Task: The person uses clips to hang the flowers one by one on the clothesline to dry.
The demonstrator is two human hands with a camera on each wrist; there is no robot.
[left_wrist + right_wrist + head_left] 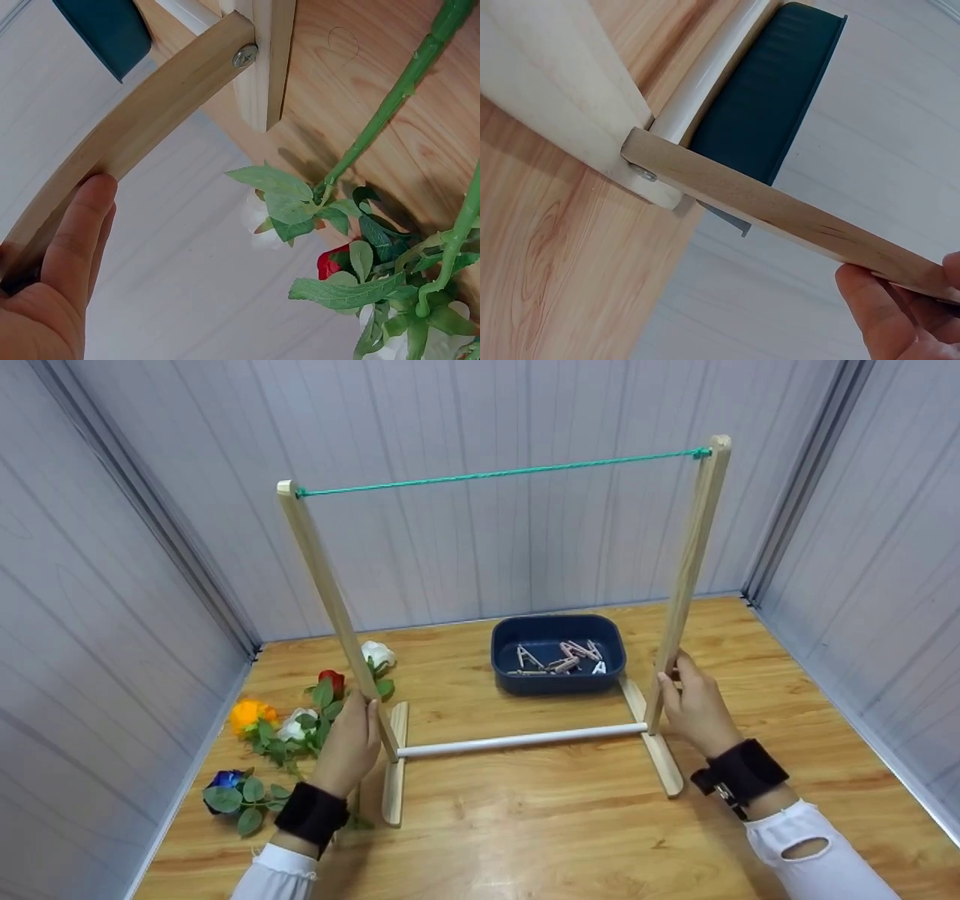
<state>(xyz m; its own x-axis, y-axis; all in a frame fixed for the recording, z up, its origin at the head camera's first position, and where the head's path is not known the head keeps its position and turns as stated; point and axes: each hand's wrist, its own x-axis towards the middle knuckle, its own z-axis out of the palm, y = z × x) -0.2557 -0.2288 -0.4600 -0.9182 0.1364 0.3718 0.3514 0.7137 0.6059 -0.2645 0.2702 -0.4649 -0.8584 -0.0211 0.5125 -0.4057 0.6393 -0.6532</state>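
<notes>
Wooden frame (328,585) upright on the wooden table (525,832), grasped at both sides.
Left hand (351,742) grips the lower part of the left post (308,529); right hand (697,705) grips the right post (691,547) low down, fingers and thumb on opposite faces. Green cord (502,473) tied between the post tops; white rod (523,740) joins the posts near the feet. Behind the rod, near the right post, a dark blue tub (559,685) contains clothes pegs (574,656). Artificial flowers lie left of the frame: orange (251,714), red (331,682), blue (225,791) and two white ones (377,653).
</notes>
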